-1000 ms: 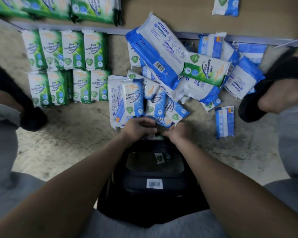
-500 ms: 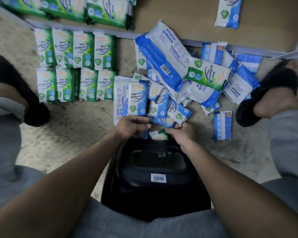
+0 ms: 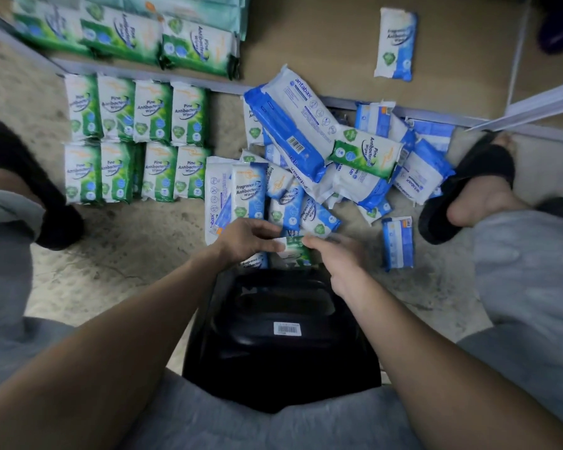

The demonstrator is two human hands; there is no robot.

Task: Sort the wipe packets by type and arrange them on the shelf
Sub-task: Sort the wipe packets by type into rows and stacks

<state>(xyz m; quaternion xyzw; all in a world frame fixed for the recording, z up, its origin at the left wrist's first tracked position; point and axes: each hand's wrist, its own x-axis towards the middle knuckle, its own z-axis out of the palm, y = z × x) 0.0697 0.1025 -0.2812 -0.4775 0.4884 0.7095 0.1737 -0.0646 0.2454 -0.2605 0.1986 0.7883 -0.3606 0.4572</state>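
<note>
**A:** Where is the packet now?

**B:** The small green-and-white soft plastic wipe packet (image 3: 294, 251) is held low over the concrete floor (image 3: 127, 254). It sits at the near edge of the jumbled heap of blue-and-white wipe packets (image 3: 306, 177), just beyond the black plastic stool (image 3: 280, 352). The left hand (image 3: 246, 240) pinches its left end, fingers (image 3: 265, 228) curled over the top. The right hand (image 3: 337, 256) seems to pinch the right end, though blur hides exactly how it closes.

**A:** How will it handle?

**B:** Light and floppy, I'd judge. It is a thin film pouch over damp sheets, so it will sag if held by one end, and the film looks slick. It's best taken across the middle, thumb on one face and fingers on the other, rather than by a crimped seal. It is hardly fragile, but I wouldn't tug any peel-back flap.

**A:** And where does it belong?

**B:** With its own kind, probably. Green Pine wipe packets (image 3: 137, 138) lie in two rows on the floor to the left, and more lie on the brown shelf board (image 3: 322, 43).
</note>
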